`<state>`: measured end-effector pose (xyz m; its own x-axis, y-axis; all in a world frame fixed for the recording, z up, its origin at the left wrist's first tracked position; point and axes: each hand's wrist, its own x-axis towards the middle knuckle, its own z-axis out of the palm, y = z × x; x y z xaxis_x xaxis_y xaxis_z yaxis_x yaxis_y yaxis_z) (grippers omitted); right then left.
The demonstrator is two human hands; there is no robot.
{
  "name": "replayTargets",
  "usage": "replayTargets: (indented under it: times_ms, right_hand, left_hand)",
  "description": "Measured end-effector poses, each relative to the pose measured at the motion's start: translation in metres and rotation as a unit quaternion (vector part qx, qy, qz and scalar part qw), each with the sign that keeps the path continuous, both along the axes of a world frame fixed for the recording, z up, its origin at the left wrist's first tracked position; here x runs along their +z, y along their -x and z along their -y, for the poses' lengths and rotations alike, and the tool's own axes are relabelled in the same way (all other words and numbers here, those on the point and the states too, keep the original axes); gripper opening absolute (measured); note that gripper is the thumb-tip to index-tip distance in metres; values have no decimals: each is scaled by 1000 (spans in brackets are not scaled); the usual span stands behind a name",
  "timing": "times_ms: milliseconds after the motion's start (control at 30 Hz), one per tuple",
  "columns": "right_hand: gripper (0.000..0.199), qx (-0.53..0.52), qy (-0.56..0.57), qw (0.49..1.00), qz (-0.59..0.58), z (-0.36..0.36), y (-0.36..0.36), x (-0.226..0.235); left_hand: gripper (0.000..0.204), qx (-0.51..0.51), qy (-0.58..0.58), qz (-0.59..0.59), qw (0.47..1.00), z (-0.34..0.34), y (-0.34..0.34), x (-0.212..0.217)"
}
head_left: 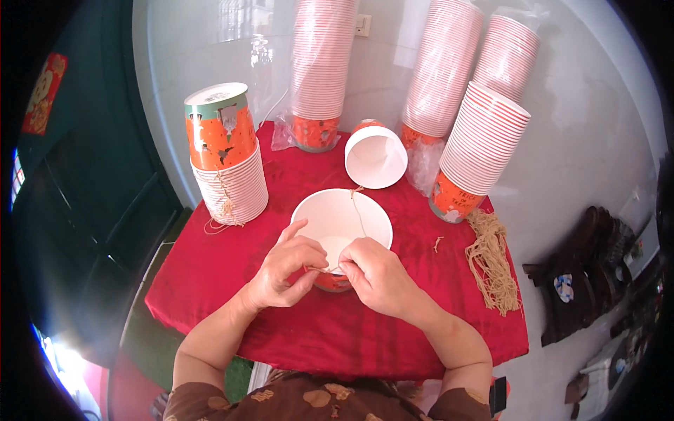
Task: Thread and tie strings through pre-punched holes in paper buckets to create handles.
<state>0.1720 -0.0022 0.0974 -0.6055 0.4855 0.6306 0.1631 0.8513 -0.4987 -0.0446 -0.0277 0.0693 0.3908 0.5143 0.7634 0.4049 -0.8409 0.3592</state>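
Note:
In the middle of the table an orange printed paper bucket with a white inside (314, 219) stands upright, its mouth toward me. A thin tan string (359, 212) runs from a knot at its far rim down across the inside. At the near rim my left hand (286, 270) pinches the string between thumb and fingertips, its other fingers partly spread. Close beside it, my right hand (378, 277) pinches the string too, thumb against curled fingers. Between the two pinches a short length of string shows. The bucket's lower front is mostly hidden by my hands.
A red cloth (295, 344) covers the table. Tall stacks of buckets (484, 137) stand at the back and right, some in clear plastic. One bucket (376, 158) lies tipped behind. A stack with strings (228, 186) stands left. A twine bundle (491, 259) hangs at the right edge.

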Motion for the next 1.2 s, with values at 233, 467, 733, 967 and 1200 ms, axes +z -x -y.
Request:
replayTargets:
  times_ms: [233, 467, 733, 967, 1200]
  right_hand:
    - [7, -14, 6, 1000, -18, -3, 2, 0]
    - [10, -77, -154, 985, 8, 0, -4, 5]
    - [9, -135, -109, 984, 31, 26, -23, -9]
    - [4, -55, 126, 990, -33, 27, -33, -19]
    - [12, -88, 40, 995, -22, 26, -32, -31]
  left_hand:
    - [26, 13, -25, -5, 1000, -1, -4, -3]
    - [21, 39, -125, -67, 989, 3, -17, 5]
    - [17, 77, 37, -165, 983, 14, -35, 27]
    - [18, 28, 247, -164, 955, 5, -32, 51]
    - [8, -59, 316, -164, 933, 1, -22, 60]
